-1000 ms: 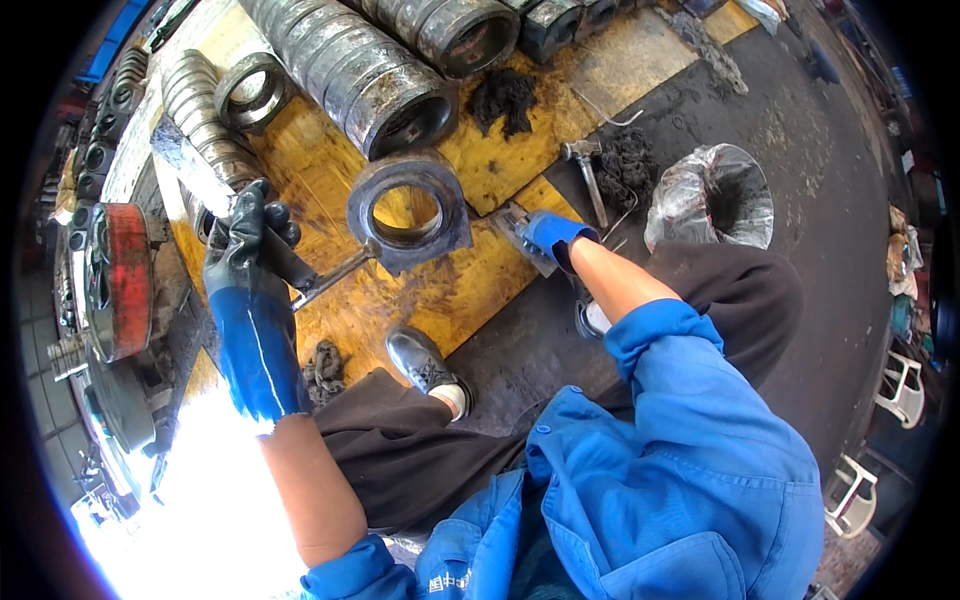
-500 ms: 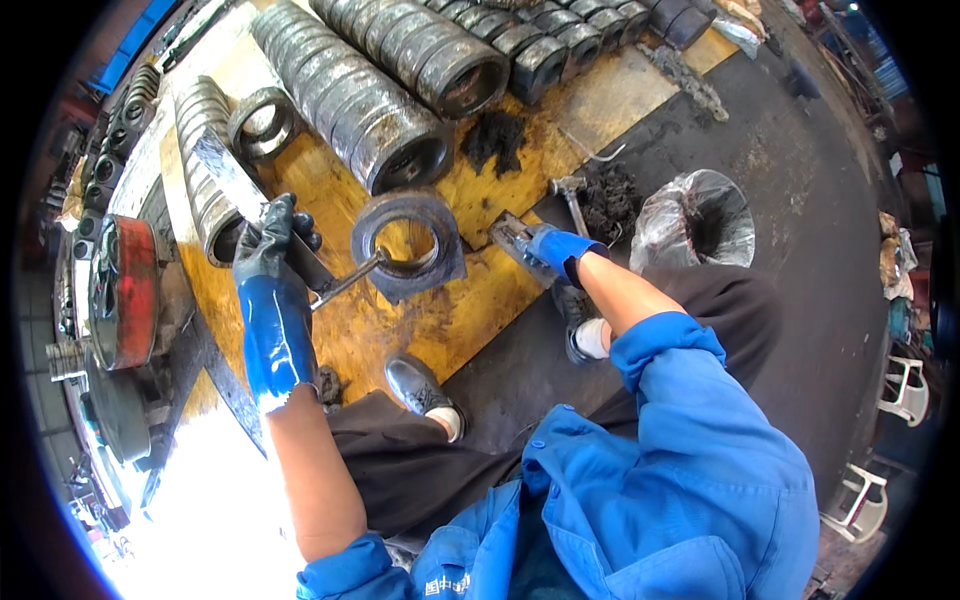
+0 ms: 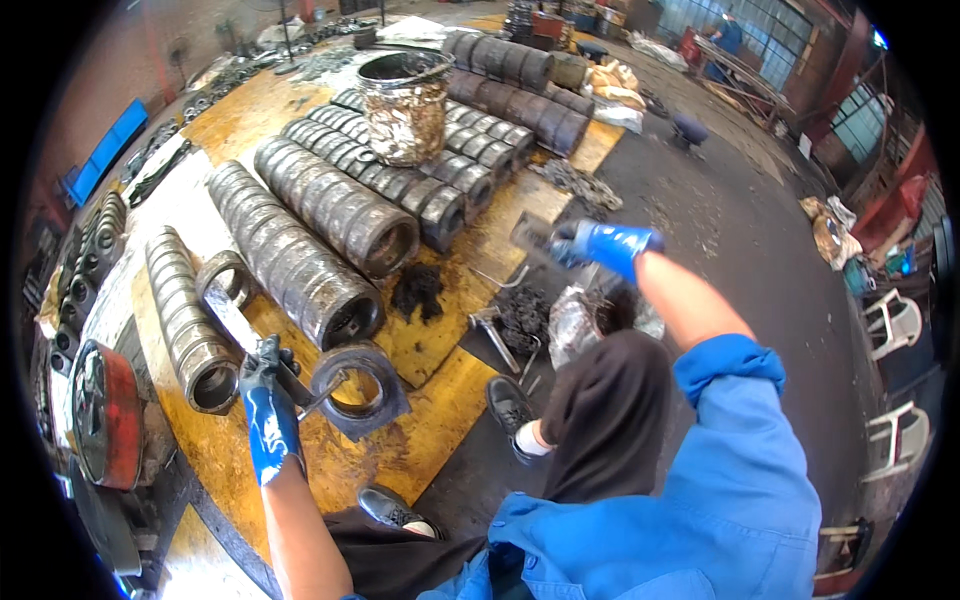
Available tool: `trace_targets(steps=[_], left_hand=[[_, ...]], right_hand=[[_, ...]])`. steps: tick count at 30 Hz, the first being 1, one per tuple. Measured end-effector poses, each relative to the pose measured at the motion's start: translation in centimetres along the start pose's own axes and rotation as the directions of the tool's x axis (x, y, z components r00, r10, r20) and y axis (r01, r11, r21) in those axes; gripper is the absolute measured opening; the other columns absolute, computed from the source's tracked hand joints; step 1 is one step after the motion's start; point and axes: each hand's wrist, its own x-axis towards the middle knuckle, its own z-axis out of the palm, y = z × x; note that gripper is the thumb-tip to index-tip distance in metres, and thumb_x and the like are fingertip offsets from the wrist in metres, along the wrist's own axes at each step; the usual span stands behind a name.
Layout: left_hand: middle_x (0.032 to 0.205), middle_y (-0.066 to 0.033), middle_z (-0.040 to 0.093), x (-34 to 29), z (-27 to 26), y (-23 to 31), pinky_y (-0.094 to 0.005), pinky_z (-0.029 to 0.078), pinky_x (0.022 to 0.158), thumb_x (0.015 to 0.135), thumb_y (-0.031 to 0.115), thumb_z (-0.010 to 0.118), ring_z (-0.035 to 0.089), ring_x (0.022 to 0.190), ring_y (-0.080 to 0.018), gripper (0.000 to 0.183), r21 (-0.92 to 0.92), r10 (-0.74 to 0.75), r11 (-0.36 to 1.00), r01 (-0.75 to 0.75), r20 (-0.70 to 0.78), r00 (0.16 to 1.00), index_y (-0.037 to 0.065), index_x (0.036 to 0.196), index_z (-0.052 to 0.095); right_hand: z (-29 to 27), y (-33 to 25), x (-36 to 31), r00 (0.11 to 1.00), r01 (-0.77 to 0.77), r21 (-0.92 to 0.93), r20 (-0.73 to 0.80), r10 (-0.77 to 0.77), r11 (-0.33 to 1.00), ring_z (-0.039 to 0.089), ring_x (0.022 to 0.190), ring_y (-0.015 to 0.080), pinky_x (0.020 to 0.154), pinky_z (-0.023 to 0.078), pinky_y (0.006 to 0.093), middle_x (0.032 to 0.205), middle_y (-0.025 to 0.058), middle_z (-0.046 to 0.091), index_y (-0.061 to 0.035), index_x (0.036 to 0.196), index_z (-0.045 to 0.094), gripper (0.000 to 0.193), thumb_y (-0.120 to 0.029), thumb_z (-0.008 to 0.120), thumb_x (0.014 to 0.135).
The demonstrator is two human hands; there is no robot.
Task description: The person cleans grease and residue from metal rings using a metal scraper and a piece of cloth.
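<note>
We count two gloved hands (image 3: 268, 385), two loose rings (image 3: 388, 408) near the left one, one hammer (image 3: 498, 345), one bucket (image 3: 405, 125), two shoes (image 3: 510, 405), two white chairs (image 3: 908, 325).

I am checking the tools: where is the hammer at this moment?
In the head view, the hammer lies near the middle, just left of a dark clump and above the right shoe.

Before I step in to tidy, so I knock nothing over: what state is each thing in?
Left hand: closed, holding a flat blade
Right hand: closed on a flat tool
Square-based ring: lying flat, hole facing up
Bucket: upright, lidless, grimy
Hammer: lying down
Ring rows: on their sides, end to end
Shiny plastic: crumpled, partly hidden
Yellow board: stained
</note>
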Motion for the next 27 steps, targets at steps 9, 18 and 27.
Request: trace_targets(steps=[9, 18, 27], left_hand=[[0.073, -0.0031, 0.061, 1.6, -0.5, -2.9, -0.0285, 0.045, 0.058, 0.087, 0.019, 0.068, 0.055, 0.063, -0.0139, 0.017, 0.047, -0.141, 0.989, 0.143, -0.055, 0.989, 0.007, 0.1, 0.066], [0.073, -0.0038, 0.062, -1.8, -0.9, -3.1, -0.0288, 0.045, 0.059, 0.088, 0.02, 0.068, 0.055, 0.063, -0.0149, 0.017, 0.063, -0.116, 0.991, 0.115, 0.024, 0.993, 0.006, 0.098, 0.066], [0.069, -0.0021, 0.062, -1.8, 0.9, -7.8, -0.0272, 0.045, 0.05, 0.087, 0.014, 0.068, 0.054, 0.053, -0.0134, 0.012, 0.142, -0.062, 0.989, 0.043, 0.133, 0.989, 0.004, 0.093, 0.064]], right_hand=[[-7.9, 6.5, -14.6, 0.954, -0.266, 0.275, -0.064, 0.294, 0.924, 0.058, 0.06, 0.0074, 0.053, 0.046, 0.0237, 0.072, -0.0006, 0.064, -0.0096, 0.096, 0.066, 0.019, -0.027, 0.064, 0.089], [-6.0, 6.1, -21.7, 0.704, -0.688, -0.416, -0.183, 0.686, 0.595, 0.063, 0.066, 0.024, 0.065, 0.047, 0.0398, 0.075, 0.0086, 0.068, -0.0045, 0.081, 0.07, 0.041, -0.04, 0.051, 0.087], [-3.0, -5.4, -5.3, 0.941, 0.249, 0.85, -0.327, 0.093, 0.465, 0.064, 0.072, 0.0175, 0.063, 0.055, 0.0313, 0.091, 0.0103, 0.068, -0.0027, 0.108, 0.064, 0.018, -0.009, 0.062, 0.09]])
